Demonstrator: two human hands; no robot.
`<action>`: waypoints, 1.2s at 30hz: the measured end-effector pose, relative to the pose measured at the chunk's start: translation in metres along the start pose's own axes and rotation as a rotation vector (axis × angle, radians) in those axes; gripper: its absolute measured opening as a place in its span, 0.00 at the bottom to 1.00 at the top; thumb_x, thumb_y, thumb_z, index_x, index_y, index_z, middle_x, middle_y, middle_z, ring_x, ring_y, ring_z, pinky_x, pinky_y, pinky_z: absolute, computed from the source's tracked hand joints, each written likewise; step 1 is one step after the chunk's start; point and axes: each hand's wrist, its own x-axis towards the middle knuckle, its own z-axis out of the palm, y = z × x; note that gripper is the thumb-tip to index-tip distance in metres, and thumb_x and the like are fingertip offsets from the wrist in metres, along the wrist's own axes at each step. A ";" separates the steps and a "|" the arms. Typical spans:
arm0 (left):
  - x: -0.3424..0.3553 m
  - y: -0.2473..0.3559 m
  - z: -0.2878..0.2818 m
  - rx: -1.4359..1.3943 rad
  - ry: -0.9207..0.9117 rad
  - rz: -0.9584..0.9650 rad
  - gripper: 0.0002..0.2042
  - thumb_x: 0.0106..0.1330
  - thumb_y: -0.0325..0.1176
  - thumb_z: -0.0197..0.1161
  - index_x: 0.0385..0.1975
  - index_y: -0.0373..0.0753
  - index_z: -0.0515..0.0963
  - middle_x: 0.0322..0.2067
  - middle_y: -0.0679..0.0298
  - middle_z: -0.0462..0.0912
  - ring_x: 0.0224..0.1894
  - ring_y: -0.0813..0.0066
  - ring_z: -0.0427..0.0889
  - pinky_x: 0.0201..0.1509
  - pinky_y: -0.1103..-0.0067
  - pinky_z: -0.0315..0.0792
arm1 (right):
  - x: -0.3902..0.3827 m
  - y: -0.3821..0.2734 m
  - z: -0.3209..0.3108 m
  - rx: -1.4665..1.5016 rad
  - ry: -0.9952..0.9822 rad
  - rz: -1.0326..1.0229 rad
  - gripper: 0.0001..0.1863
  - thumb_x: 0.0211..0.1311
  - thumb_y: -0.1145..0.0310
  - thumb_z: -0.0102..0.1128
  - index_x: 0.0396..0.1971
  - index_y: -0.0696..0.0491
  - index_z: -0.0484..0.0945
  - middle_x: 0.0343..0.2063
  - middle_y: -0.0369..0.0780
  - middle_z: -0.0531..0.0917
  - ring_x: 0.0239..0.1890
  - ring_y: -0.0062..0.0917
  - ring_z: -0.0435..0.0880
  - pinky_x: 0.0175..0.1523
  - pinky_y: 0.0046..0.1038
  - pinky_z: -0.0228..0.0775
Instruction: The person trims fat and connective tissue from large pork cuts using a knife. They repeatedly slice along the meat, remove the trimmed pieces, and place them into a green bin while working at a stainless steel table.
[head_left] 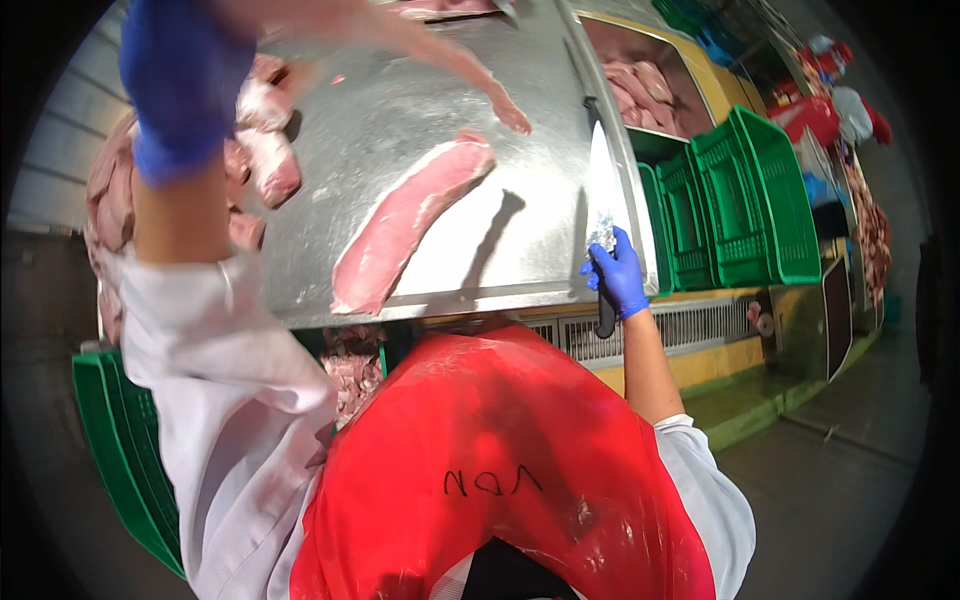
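Note:
My left hand [185, 95], in a blue glove, is raised at the upper left and blurred by motion. From it a long pale strip of meat [450, 62] stretches to the right above the table, its fingers round the strip partly out of sight. In my blue-gloved right hand [622, 275], low by the table's right edge, is a knife [601, 170]; its black handle is gripped and its blade points away from me. A long pink piece of pork loin [415, 220] lies slantwise on the metal table [400, 110], between my hands and touched by neither.
Several meat pieces [268, 165] are heaped at the table's left. A black-handled slim tool [590, 105] lies along the right edge. Beyond stand green crates [750, 200] and a bin of meat [690, 75]. Another green crate [125, 450] and meat trimmings [352, 385] are below the table.

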 end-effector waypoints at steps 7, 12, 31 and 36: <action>-0.303 -0.147 0.014 0.588 -0.789 -0.701 0.17 0.59 0.36 0.69 0.43 0.34 0.75 0.38 0.54 0.77 0.42 0.61 0.79 0.47 0.71 0.74 | -0.013 0.017 -0.093 -0.077 0.086 0.032 0.32 0.68 0.76 0.56 0.70 0.50 0.58 0.31 0.38 0.79 0.27 0.20 0.81 0.25 0.22 0.72; -0.313 -0.262 0.132 0.762 -0.417 -0.714 0.27 0.59 0.45 0.70 0.50 0.30 0.74 0.47 0.45 0.79 0.51 0.49 0.79 0.56 0.66 0.73 | 0.016 0.014 -0.097 -0.465 -0.095 -0.029 0.29 0.71 0.69 0.52 0.71 0.46 0.62 0.33 0.44 0.82 0.31 0.28 0.82 0.38 0.31 0.77; -0.315 -0.308 0.212 0.869 -0.617 -1.378 0.17 0.65 0.34 0.53 0.49 0.31 0.70 0.43 0.39 0.82 0.48 0.42 0.82 0.54 0.58 0.74 | 0.071 -0.001 -0.050 -1.227 -0.319 0.003 0.26 0.73 0.60 0.47 0.70 0.31 0.63 0.44 0.58 0.75 0.43 0.52 0.82 0.51 0.46 0.75; -0.314 -0.293 0.228 0.796 -0.766 -1.277 0.17 0.66 0.35 0.49 0.50 0.30 0.70 0.41 0.39 0.83 0.46 0.41 0.82 0.54 0.57 0.74 | 0.102 0.026 -0.024 -1.199 -0.278 -0.120 0.27 0.73 0.62 0.47 0.70 0.32 0.62 0.44 0.57 0.75 0.44 0.51 0.82 0.51 0.45 0.76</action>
